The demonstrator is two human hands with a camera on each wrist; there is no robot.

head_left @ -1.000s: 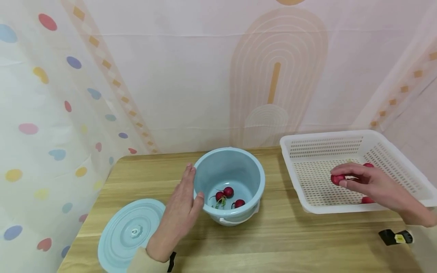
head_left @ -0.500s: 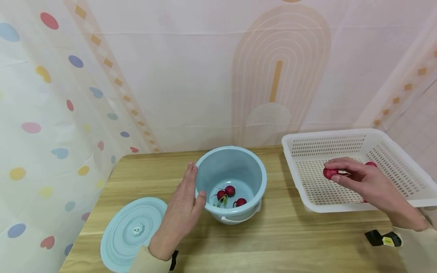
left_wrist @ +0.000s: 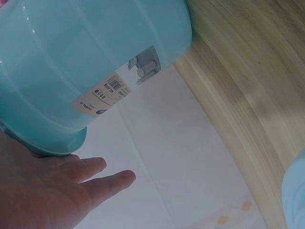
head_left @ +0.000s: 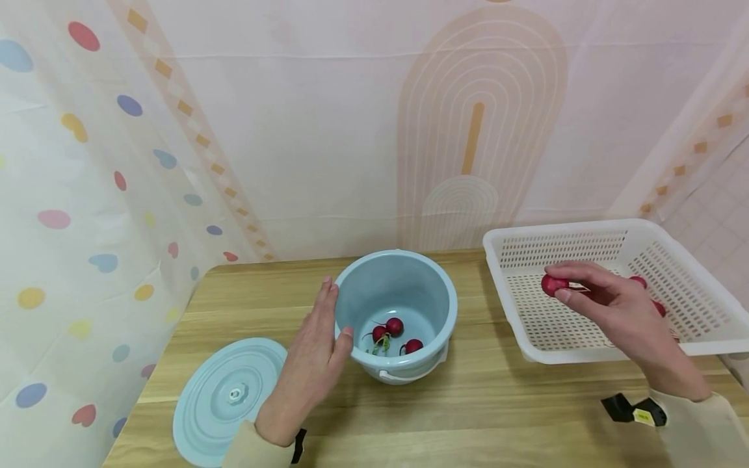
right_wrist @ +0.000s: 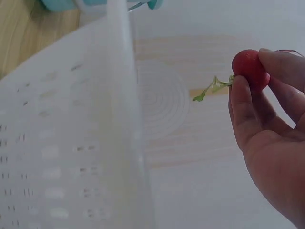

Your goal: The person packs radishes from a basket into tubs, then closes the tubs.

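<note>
My right hand [head_left: 614,309] pinches a red radish [head_left: 553,285] between thumb and fingers, above the white slotted basket [head_left: 509,325]. In the right wrist view the radish [right_wrist: 250,69] shows a small green leaf stub and a thin root. More radishes [head_left: 658,308] lie in the basket, partly behind my hand. With fingers straight, my left hand [head_left: 310,354] rests against the left rim of a light blue bucket [head_left: 450,305]. Inside the bucket are 3 radishes [head_left: 394,327], one with green stems. The left wrist view shows the bucket's side with a paper label [left_wrist: 116,88].
A round light blue lid [head_left: 219,403] lies on the wooden table [head_left: 468,416], left of the bucket and partly behind my left forearm. The bucket's white handle [head_left: 412,377] hangs down at its front. A patterned cloth [head_left: 328,143] hangs behind the table.
My right hand has moved left and slightly up with the radish, uncovering radishes in the basket. The left hand stays at the bucket's rim.
</note>
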